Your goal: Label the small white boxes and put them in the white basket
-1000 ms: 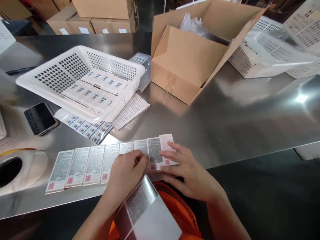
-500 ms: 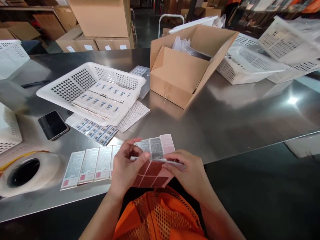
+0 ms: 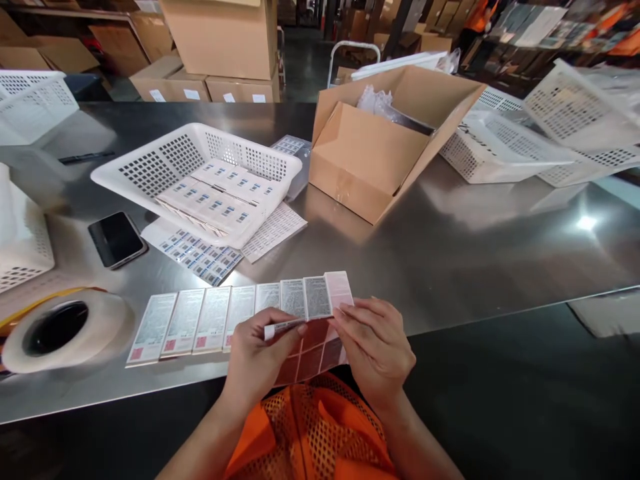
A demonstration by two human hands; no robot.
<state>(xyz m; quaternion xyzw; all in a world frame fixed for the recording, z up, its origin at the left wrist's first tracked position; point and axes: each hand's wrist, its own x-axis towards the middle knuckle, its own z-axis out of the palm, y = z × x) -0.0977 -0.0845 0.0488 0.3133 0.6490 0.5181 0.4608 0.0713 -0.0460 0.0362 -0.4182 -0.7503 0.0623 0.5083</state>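
A row of several small printed boxes (image 3: 210, 320) lies along the near edge of the steel table (image 3: 450, 253). My left hand (image 3: 260, 353) pinches a label sheet (image 3: 313, 353) by its top edge, just in front of the row's right end. The sheet hangs down toward me and looks reddish from behind. My right hand (image 3: 375, 343) holds the same sheet at its right side, fingertips near the pink rightmost box (image 3: 339, 290).
A white basket (image 3: 150, 170) tilted on label sheets (image 3: 200, 253) holds more small boxes. An open cardboard box (image 3: 380, 153) stands behind, more white baskets (image 3: 525, 140) at right. At left lie a phone (image 3: 117, 239) and a tape roll (image 3: 60, 330).
The sheet, first hanging low off the table edge in my left hand, is now lifted and held in both hands by the row's right end. The view shifted slightly.
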